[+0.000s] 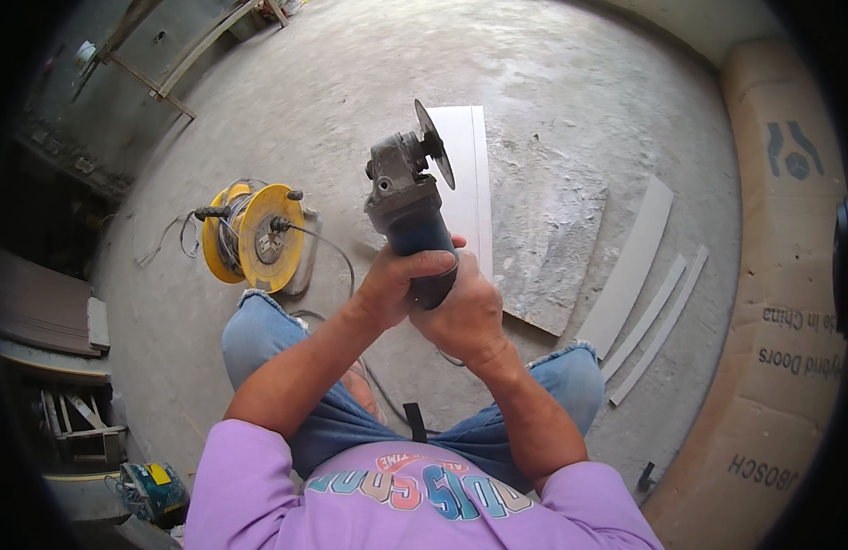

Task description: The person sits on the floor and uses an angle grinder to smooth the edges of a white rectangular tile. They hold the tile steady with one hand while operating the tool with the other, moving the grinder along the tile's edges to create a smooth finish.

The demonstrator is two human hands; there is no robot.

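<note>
I have the left hand (394, 286) and right hand (462, 319) both in a clenched grip around the body of the angle grinder (407, 213). The grinder is held above my knees, disc (434, 143) pointing away, over the white strip (467, 174) and grey slab (548, 238) on the concrete floor (571, 82). A yellow cable reel (254, 236) stands to the left.

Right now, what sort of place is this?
Likely a building site or renovation room: bare dusty concrete floor, yellow cable reel, cut tile strips, and an angle grinder held in both hands.

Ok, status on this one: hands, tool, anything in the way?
Left hand and right hand both shut on the angle grinder body. Disc raised, off the floor. White tile below; cable reel to the left, apart.
</note>
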